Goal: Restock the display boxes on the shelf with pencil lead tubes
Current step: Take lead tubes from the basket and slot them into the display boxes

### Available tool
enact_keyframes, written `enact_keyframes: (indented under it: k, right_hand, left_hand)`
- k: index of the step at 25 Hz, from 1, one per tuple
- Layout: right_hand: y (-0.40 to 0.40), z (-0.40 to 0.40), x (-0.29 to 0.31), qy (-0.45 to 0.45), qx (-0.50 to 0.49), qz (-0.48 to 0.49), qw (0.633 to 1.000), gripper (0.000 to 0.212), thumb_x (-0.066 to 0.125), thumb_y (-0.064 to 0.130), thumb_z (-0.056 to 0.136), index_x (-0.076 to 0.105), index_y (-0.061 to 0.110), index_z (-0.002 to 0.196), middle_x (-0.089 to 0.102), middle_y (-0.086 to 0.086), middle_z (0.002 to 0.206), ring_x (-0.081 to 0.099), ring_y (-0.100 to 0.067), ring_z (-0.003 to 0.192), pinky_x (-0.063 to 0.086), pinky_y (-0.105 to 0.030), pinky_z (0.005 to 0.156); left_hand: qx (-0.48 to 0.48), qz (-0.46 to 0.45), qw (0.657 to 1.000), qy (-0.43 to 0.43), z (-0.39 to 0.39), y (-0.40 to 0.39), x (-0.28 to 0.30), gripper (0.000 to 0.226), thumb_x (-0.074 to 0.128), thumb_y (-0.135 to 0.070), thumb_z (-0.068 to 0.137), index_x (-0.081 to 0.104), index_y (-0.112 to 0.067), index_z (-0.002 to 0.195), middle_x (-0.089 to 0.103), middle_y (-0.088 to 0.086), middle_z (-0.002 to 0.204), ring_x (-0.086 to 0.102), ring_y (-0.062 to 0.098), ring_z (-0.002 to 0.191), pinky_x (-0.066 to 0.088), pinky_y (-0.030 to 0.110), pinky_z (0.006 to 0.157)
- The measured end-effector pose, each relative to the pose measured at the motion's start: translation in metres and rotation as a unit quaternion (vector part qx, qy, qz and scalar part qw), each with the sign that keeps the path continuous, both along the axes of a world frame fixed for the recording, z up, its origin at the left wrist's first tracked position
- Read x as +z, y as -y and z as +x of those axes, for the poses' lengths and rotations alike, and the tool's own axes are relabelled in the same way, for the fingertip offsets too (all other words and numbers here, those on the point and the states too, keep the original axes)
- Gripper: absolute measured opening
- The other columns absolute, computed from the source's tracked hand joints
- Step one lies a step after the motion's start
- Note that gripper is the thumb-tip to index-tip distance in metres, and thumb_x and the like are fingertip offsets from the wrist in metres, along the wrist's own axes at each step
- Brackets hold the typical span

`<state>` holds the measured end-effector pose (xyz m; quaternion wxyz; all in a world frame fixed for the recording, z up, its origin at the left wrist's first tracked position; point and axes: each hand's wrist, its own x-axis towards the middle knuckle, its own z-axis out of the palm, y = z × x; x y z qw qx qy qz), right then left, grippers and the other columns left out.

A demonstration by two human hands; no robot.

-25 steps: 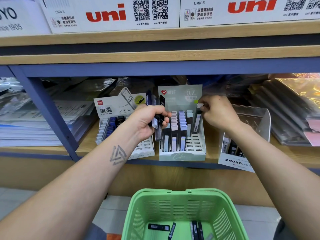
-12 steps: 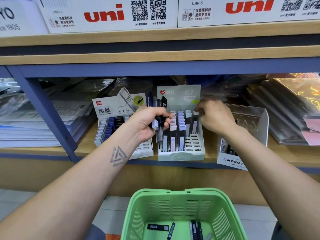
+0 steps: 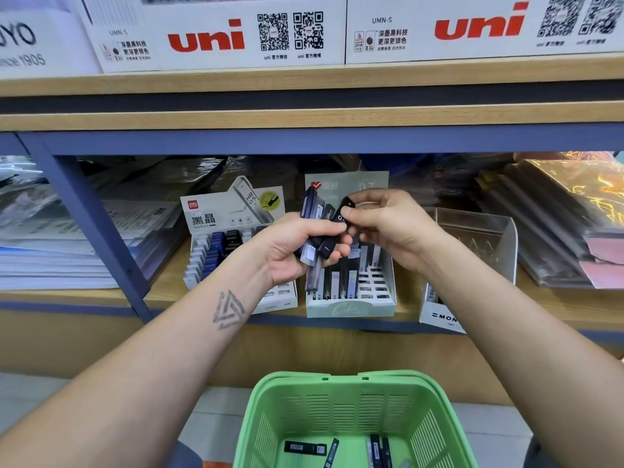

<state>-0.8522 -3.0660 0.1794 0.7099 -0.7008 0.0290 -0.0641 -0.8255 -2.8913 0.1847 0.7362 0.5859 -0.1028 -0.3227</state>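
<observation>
The left hand (image 3: 297, 246) holds a bunch of lead tubes (image 3: 315, 231) at mid-frame, fingers curled round them. The right hand (image 3: 381, 221) pinches one black tube (image 3: 341, 214) marked "0.5". That tube could land in the green box (image 3: 351, 307) below, marked "0.7". Others might slip out. The white boxes (image 3: 439, 28) up top say "uni".
</observation>
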Motion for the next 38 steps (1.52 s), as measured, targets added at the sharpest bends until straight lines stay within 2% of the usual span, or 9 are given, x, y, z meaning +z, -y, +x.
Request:
enact_keyframes:
  k: [3,7,9,13,18,24,31,35,38]
  right_hand:
    - [0.008,-0.001,0.006,0.004,-0.03,0.08,0.996,0.014,0.069,-0.003,0.089,0.064,0.006,0.098,0.07,-0.006,0.072,0.061,-0.014,0.056,0.05,-0.02,0.05]
    - [0.017,0.001,0.007,0.018,-0.044,0.108,0.993,0.018,0.065,-0.001,0.092,0.061,-0.001,0.109,0.072,-0.012,0.076,0.067,-0.018,0.058,0.054,-0.021,0.051]
    - [0.015,0.002,0.007,0.027,-0.043,0.1,0.994,0.015,0.066,-0.001,0.092,0.062,-0.002,0.106,0.072,-0.015,0.081,0.069,-0.018,0.06,0.055,-0.021,0.054]
    - [-0.001,0.006,0.006,0.074,-0.039,-0.01,0.996,0.017,0.067,-0.005,0.091,0.065,0.003,0.106,0.07,-0.022,0.085,0.072,-0.023,0.066,0.058,-0.022,0.059]
    - [-0.051,0.014,0.011,0.121,-0.021,-0.176,0.977,0.016,0.069,-0.001,0.092,0.071,0.006,0.106,0.072,-0.016,0.097,0.076,-0.026,0.077,0.062,-0.026,0.073]
    - [-0.11,0.043,-0.014,0.145,-0.005,-0.431,0.891,0.017,0.07,0.009,0.092,0.072,0.012,0.109,0.07,-0.002,0.095,0.069,-0.015,0.081,0.058,-0.033,0.082]
    - [-0.119,0.073,-0.022,0.142,-0.047,-0.54,0.828,0.012,0.071,0.011,0.088,0.068,0.019,0.097,0.07,-0.007,0.097,0.064,-0.031,0.092,0.057,-0.044,0.08]
    - [-0.119,0.088,-0.012,0.11,-0.054,-0.644,0.755,0.015,0.068,0.006,0.085,0.065,0.019,0.093,0.067,-0.012,0.097,0.062,-0.035,0.088,0.05,-0.035,0.069]
    - [-0.122,0.092,-0.019,0.101,-0.055,-0.665,0.737,0.016,0.064,0.002,0.088,0.063,0.012,0.1,0.064,-0.019,0.1,0.063,-0.041,0.092,0.05,-0.037,0.072]
  left_hand:
    - [0.012,-0.01,0.999,-0.028,0.005,-0.002,-0.002,0.028,0.063,-0.007,0.094,0.064,0.009,0.117,0.069,0.021,0.088,0.068,0.021,0.063,0.054,0.021,0.048]
    - [0.016,0.023,0.999,-0.017,0.01,-0.006,-0.004,0.024,0.061,-0.004,0.094,0.065,0.009,0.114,0.07,0.022,0.091,0.056,0.012,0.046,0.042,0.015,0.037]
    - [0.026,0.03,0.999,-0.022,0.014,-0.009,-0.005,0.019,0.063,-0.002,0.092,0.066,0.005,0.109,0.068,0.018,0.091,0.049,0.008,0.043,0.036,0.013,0.035]
    - [0.103,0.044,0.993,-0.03,0.019,-0.027,-0.004,0.005,0.068,0.0,0.088,0.064,-0.001,0.091,0.067,0.012,0.084,0.048,0.008,0.041,0.033,0.014,0.033]
    - [0.191,0.037,0.98,-0.031,0.033,-0.079,-0.001,0.011,0.069,-0.011,0.092,0.061,-0.008,0.086,0.053,0.001,0.059,0.045,0.006,0.039,0.032,0.013,0.033]
    - [0.205,0.036,0.976,-0.059,0.041,-0.124,0.002,0.031,0.055,-0.028,0.101,0.047,-0.014,0.074,0.045,-0.001,0.052,0.041,0.006,0.035,0.028,0.013,0.03]
    - [0.218,0.02,0.974,-0.063,0.04,-0.143,0.004,0.019,0.054,-0.017,0.099,0.05,-0.008,0.083,0.051,0.006,0.059,0.048,0.012,0.037,0.032,0.017,0.031]
    - [0.208,0.031,0.976,-0.06,0.038,-0.137,0.004,0.018,0.055,-0.014,0.099,0.051,-0.008,0.083,0.052,0.008,0.057,0.047,0.014,0.037,0.032,0.017,0.031]
    - [0.205,0.032,0.976,-0.061,0.037,-0.129,0.007,0.016,0.055,-0.014,0.099,0.051,-0.008,0.085,0.053,0.007,0.055,0.047,0.013,0.037,0.032,0.017,0.031]
